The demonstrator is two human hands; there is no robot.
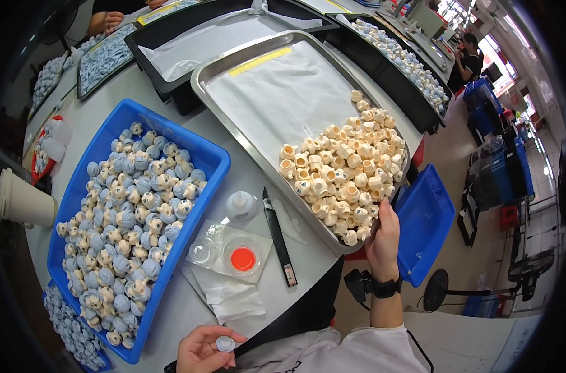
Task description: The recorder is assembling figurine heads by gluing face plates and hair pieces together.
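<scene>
**Small cap held at one hand, metal tray gripped by the other**

A small pale blue cap is held in the left hand at the lower edge of the view, close to the body, with the fingers curled about it and the thumb laid beside it. The right hand is stretched out to the near right corner of a metal tray, where the fingers are closed over the rim and the thumb is set against the outside; a black wristband is worn on that arm. In the tray, lined with white paper, a heap of cream toy heads is piled at the near right end, just beside the fingers.

To the left, a blue bin is filled with pale blue and cream toy figures. Between the bin and the tray, on the grey table, a small white bottle, a black knife and a clear dish of orange paint are laid out near one another, with a folded white tissue just below the dish. A stack of paper cups is seen lying at the far left. A second, empty blue bin is placed below the table edge at the right. Further black trays of pale blue pieces are ranged behind.
</scene>
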